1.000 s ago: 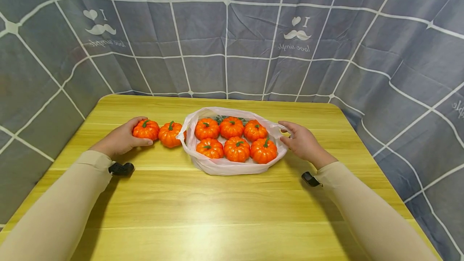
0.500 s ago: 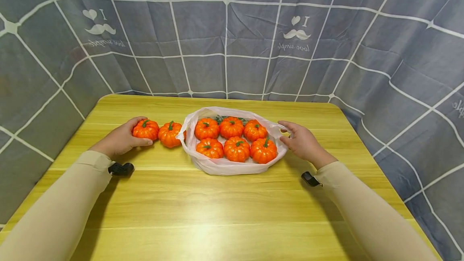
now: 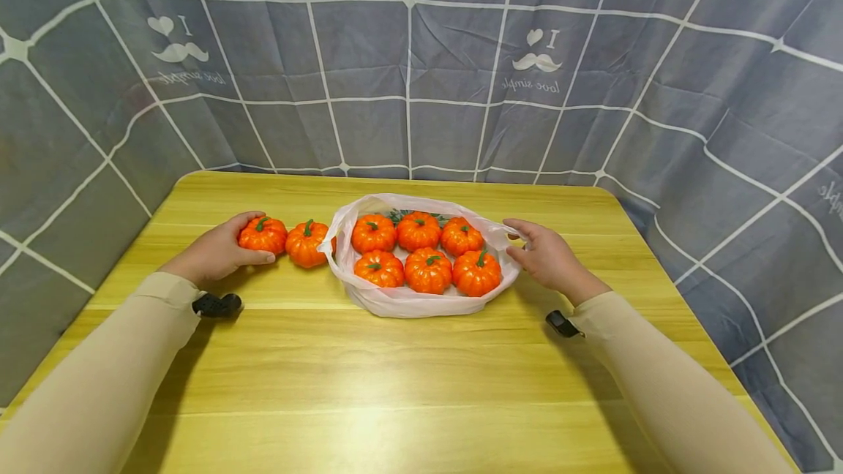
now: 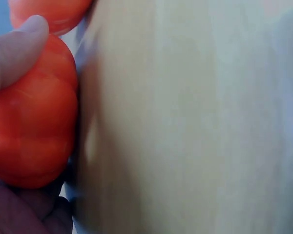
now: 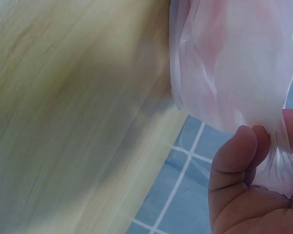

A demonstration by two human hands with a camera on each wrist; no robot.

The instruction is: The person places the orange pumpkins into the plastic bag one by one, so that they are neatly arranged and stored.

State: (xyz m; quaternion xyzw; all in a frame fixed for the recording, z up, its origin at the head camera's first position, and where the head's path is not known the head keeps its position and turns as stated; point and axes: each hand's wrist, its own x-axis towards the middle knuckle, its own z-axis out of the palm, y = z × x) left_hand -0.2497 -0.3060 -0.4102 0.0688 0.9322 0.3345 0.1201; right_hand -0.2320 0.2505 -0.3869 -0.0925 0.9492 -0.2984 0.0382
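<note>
My left hand (image 3: 220, 249) grips a small glossy orange pumpkin (image 3: 263, 235) with a green stem, thumb on its near side. In the left wrist view the thumb lies over the held pumpkin (image 4: 36, 117) and the other fingers curl beneath it. A second pumpkin (image 3: 306, 243) sits right beside it, against the bag's left end. The white plastic bag (image 3: 421, 306) lies with its mouth spread wide, several pumpkins in two rows inside. My right hand (image 3: 549, 258) pinches the bag's right end; in the right wrist view the gathered plastic (image 5: 278, 156) runs between thumb and fingers.
A yellow wood-grain table (image 3: 395, 386) carries everything. Grey curtain (image 3: 448, 57) with white grid lines closes off the back and both sides. Black wrist cameras (image 3: 217, 306) sit under the sleeves.
</note>
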